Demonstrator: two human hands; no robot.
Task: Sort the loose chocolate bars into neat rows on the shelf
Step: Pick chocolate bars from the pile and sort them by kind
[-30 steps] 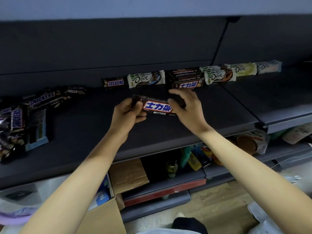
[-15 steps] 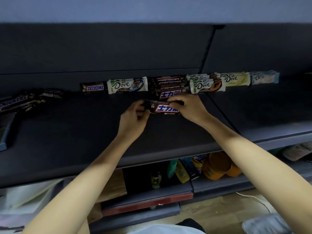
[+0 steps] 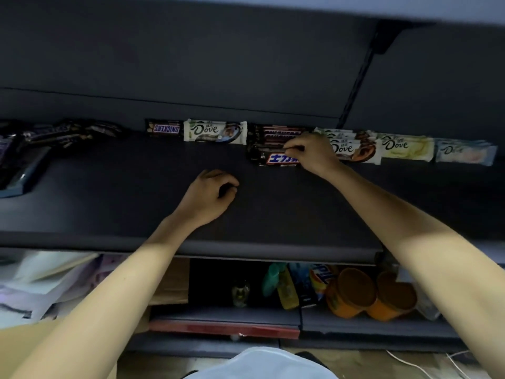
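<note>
Shelf (image 3: 136,209): matt dark coating, smooth, prob. painted metal; Snickers bar (image 3: 273,159) & Dove bars (image 3: 214,131): glossy plastic-film wrappers w/ crinkled sheen; orange tubs (image 3: 352,296) below: shiny plastic, matt brown lids; cardboard box (image 3: 172,285): dull brown paperboard.

Setting: a shop, retail display shelving. Dark metal shelf (image 3: 114,192) with a flat back panel (image 3: 191,64) and an upright strip (image 3: 355,86) at 1 o'clock dividing the bays; branded chocolate bars are faced label-out along the back edge: a Snickers bar (image 3: 164,129) at 10 o'clock, a white Dove bar (image 3: 214,131) just beside it, a row of Dove bars (image 3: 407,147) at 2 o'clock. Lower shelf (image 3: 355,326) at 5 o'clock carries orange tubs (image 3: 352,294) and bottles (image 3: 284,288), packaged goods likewise.
</note>
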